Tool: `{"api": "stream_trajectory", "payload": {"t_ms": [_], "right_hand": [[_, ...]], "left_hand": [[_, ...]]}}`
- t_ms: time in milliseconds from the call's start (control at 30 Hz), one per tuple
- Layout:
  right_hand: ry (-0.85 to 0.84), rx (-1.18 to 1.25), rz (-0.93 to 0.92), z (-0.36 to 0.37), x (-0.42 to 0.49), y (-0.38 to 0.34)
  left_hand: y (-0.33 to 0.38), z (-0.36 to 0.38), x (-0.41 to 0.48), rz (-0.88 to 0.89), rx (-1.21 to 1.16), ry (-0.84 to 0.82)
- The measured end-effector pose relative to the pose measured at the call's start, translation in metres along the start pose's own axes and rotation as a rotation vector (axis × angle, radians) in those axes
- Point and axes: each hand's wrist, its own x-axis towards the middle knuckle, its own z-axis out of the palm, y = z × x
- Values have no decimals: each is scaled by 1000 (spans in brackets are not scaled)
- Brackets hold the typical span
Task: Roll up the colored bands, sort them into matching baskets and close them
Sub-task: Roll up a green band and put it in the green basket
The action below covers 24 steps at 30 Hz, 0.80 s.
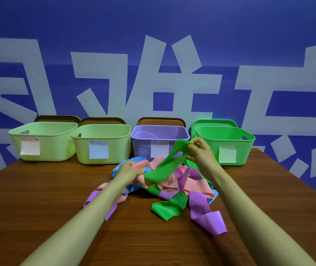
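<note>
A tangled heap of colored bands lies mid-table: pink [169,182], purple [204,212], blue [117,168] and green [169,207]. My right hand [201,148] pinches one end of a green band [165,167] and holds it lifted above the heap, in front of the purple basket [143,145]. The band sags down to the left into the pile. My left hand [129,170] grips the pink band at the heap's left side. Four open baskets stand in a row behind: two pale green [57,146] [120,148], the purple one, and a bright green one [245,150].
Each basket carries a paper label on its front. Lids lean behind them against the blue wall: brown ones [57,118] [102,120] [161,120] and a green lid [213,122]. The wooden table [47,189] has its right edge running diagonally past the green basket.
</note>
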Motion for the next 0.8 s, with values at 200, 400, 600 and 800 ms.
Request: {"api": "stream_trajectory", "payload": {"t_ms": [200,400,600,800], "right_hand": [[-91,255,141,1,0,-21],[-89,298,125,17,0,-28],[-7,340,203,17,11,-44],[188,126,119,10,18,-38]], "left_hand": [[-1,8,-4,93,300,-20],[35,26,-42,346,-48,-362],[20,16,-34,372,709,-375],[27,10,-38,-114,-345,-346]]}}
